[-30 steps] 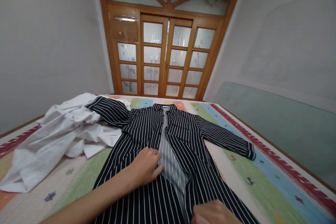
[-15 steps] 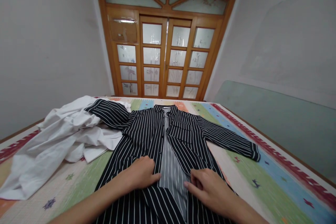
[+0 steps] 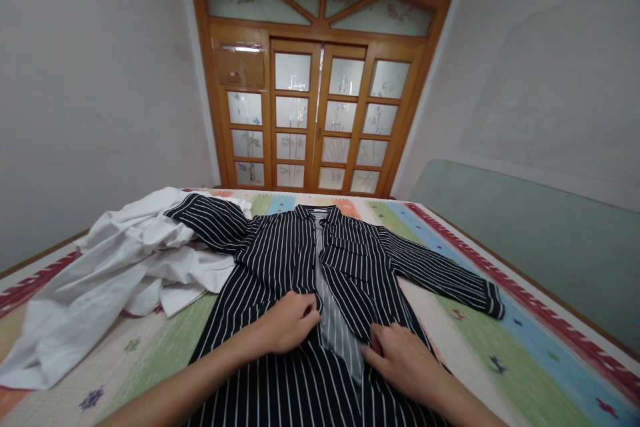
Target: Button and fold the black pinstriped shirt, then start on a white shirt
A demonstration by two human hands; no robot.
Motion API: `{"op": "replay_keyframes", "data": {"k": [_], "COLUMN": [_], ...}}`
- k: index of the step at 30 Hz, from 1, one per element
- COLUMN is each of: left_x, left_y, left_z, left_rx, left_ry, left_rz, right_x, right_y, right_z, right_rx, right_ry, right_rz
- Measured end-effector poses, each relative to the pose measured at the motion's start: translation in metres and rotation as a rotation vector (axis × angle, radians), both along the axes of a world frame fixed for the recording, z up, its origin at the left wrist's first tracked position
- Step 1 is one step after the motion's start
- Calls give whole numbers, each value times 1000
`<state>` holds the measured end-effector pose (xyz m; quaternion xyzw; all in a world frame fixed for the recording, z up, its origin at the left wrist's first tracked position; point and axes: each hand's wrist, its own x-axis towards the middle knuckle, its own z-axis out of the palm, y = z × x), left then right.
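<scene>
A black shirt with white stripes (image 3: pixel 280 247) lies spread out, collar away from me, its front parted so the grey inner side shows down the middle. My left hand (image 3: pixel 293 321) is closed on the shirt's left front edge, fingers pinched together. On the opposite edge, lower down, my right hand (image 3: pixel 397 353) is closed too, its thumb against the cloth beside the gap. The right sleeve stretches out flat, while the left sleeve is bent over a crumpled white cloth (image 3: pixel 125 260). Below my hands the shirt runs out of view.
Under the shirt is a patterned, striped bed cover (image 3: pixel 480 347). A pale green board (image 3: pixel 525 227) rises along the right side. Wooden doors with glass panes (image 3: pixel 320 113) stand beyond the far edge, between grey walls.
My left hand has moved slightly right and up, drawing the left front edge toward the middle. The grey gap is narrower, and the folded-back flap below now lies flatter.
</scene>
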<state>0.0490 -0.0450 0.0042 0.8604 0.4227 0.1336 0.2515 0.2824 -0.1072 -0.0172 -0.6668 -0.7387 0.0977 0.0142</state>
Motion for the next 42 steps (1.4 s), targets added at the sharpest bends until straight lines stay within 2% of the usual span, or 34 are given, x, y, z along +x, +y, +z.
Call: {"op": "replay_keyframes", "data": {"k": [3, 8, 11, 14, 19, 22, 25, 27, 29, 31, 33, 38, 42], "left_x": [1, -3, -4, -2, 3, 5, 2, -3, -8, -12, -13, -13, -18], "left_y": [1, 4, 4, 2, 0, -2, -11, -22, -35, -47, -55, -64, -64], "left_z": [6, 18, 23, 18, -8, -15, -8, -1, 3, 2, -1, 1, -1], "left_rx": [-73, -226, -252, -194, 46, 81, 84, 77, 51, 33, 41, 89, 156], "left_ry": [-20, -103, -157, -135, 57, 84, 55, 80, 127, 171, 214, 315, 248], "left_rz": [-35, -108, -101, -104, -122, -66, -14, -76, -216, -351, -418, -420, -398], "right_x": [0, -5, -10, -16, -23, -24, -22, -20, -18, -18, -19, -23, -23], "right_y": [4, 4, -1, -6, -5, -2, 1, 2, 3, 4, 6, 7, 6], "right_z": [0, 9, 11, 12, 9, 7, 6, 6, 5, 2, -2, -9, -10], "right_rx": [37, 136, 149, 87, -5, -13, -4, 2, 10, 17, 24, 30, 30], "right_ry": [95, 454, 563, 560, 474, 460, 501, 540, 562, 566, 567, 566, 536], "right_rz": [14, 99, 156, 226, 329, 300, 243, 226, 222, 225, 232, 259, 260]}}
